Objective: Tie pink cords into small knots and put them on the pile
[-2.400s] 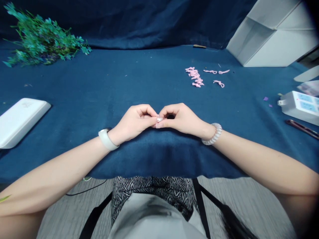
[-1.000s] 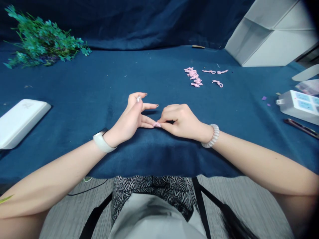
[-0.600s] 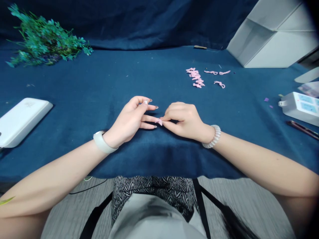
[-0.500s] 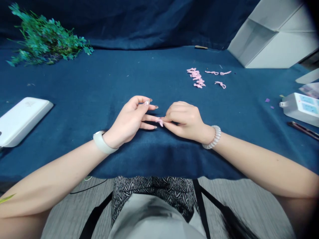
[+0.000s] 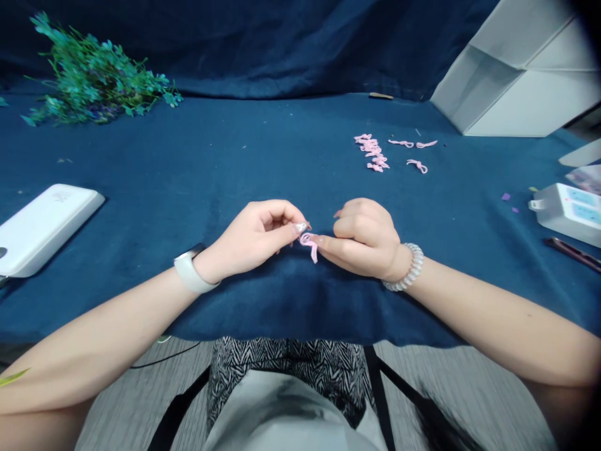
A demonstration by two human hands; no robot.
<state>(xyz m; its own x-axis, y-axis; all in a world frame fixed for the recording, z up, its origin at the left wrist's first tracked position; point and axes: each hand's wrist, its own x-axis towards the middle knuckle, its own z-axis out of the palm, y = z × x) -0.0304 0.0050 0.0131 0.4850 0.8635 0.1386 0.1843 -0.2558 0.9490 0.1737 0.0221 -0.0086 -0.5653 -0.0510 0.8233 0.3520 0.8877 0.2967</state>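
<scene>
Between my two hands, just above the blue cloth, is a short pink cord [image 5: 313, 249] with a small loop and a tail hanging down. My left hand [image 5: 263, 238] pinches the loop's left side between thumb and fingertips. From the other side, the thumb and finger of my right hand [image 5: 361, 241] grip the same cord, with the remaining fingers curled in. Beyond my right hand lies a cluster of knotted pink cords [image 5: 372, 152]. Beside that group, a few separate looped pink cords [image 5: 417, 165] rest on the cloth.
A white power bank [image 5: 51, 225] lies at the left. Green artificial flowers [image 5: 103, 81] are at the back left. White box-like shelving [image 5: 511, 94] stands back right. A white case [image 5: 570, 210] and a dark pen [image 5: 573, 253] sit at the right edge of the blue cloth [image 5: 211, 163].
My left fingers, spread before with the cord around a fingertip, have closed into a pinch on the loop. The cord is now off that finger, its tail hanging down.
</scene>
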